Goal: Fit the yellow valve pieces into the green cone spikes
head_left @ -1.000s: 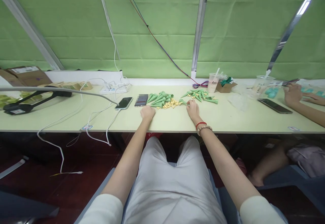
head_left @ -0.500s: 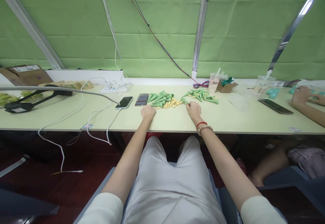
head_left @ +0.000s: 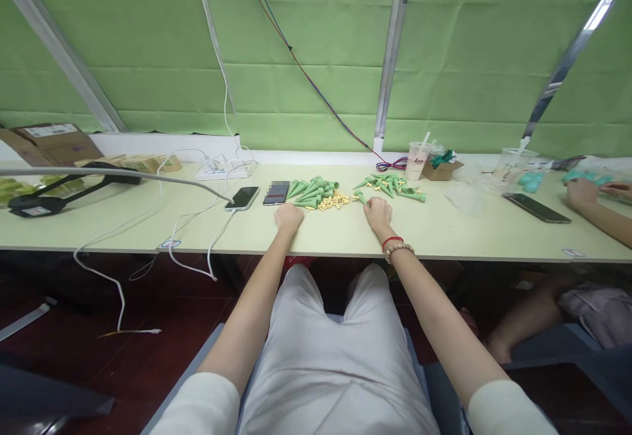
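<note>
My right hand [head_left: 379, 214] rests on the table with its fingers pinched on a small green cone [head_left: 360, 196], which has a yellow tip at its left end. To the left, my left hand [head_left: 288, 215] is closed in a loose fist on the tabletop, just below a dark phone [head_left: 276, 193]; nothing shows in it. Between the hands lies a heap of small yellow pieces [head_left: 335, 201], touching a pile of green cones [head_left: 312, 191] behind it. Beyond my right hand is another group of green cones [head_left: 390, 185], several with yellow pieces at their ends.
A second phone [head_left: 242, 198] with a white cable lies at the left, near a power strip [head_left: 222, 170] and a black headband-like device [head_left: 54, 201]. Toward the right stand a drink cup [head_left: 417, 160], a small box [head_left: 441, 170] and another phone [head_left: 536, 208]. A co-worker's hands [head_left: 581, 191] are at far right.
The green cone in my right hand has tilted slightly, and its yellow end shows more clearly. My left hand stays put. At far right, the co-worker's hands have moved lower.
</note>
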### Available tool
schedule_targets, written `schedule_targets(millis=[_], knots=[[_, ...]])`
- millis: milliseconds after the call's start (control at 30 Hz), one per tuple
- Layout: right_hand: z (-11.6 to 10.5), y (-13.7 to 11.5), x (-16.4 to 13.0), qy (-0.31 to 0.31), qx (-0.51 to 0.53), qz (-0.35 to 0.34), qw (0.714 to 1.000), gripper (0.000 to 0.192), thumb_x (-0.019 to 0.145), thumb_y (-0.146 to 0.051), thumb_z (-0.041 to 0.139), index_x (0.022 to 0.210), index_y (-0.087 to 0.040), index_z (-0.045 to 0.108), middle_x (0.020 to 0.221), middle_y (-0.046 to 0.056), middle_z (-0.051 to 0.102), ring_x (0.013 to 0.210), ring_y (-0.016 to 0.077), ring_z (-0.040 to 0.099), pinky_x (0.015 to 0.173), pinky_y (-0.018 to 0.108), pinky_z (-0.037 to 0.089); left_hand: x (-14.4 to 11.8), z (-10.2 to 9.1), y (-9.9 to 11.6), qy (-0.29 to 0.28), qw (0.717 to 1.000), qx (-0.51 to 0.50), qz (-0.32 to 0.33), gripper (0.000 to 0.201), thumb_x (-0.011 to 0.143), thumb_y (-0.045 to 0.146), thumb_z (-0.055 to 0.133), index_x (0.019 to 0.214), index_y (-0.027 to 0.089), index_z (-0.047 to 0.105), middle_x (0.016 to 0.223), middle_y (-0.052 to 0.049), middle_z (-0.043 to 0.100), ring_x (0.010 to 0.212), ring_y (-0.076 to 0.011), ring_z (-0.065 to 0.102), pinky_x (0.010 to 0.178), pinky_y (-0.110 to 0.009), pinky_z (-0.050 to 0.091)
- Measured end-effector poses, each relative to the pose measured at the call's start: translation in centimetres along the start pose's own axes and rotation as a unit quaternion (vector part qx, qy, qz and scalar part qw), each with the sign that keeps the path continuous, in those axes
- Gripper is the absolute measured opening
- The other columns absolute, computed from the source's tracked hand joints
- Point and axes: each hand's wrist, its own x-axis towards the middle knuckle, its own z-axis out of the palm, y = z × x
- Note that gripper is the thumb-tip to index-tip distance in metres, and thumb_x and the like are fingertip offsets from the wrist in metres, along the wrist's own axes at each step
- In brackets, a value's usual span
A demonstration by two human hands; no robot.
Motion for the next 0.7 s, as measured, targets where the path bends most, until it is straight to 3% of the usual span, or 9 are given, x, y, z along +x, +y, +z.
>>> schedule_targets(millis=[700], knots=[[-0.24, -0.30, -0.15, 0.000, -0.012, 0.049, 0.999, 0.026, 0.095, -0.027, 0.032, 0.105, -0.014, 0.052, 0.088, 0.011, 0.066, 0.086, 0.0195, 0.062, 0.069, 0.027, 0.038, 0.01, 0.01, 0.03, -0.002, 1.000, -0.007, -0.006, 0.034, 0.077, 0.020, 0.041, 0.099, 0.006, 0.065, 0.099, -0.021, 0.065, 0.096, -0.0284, 0.060, 0.076, -0.034, 0.044]])
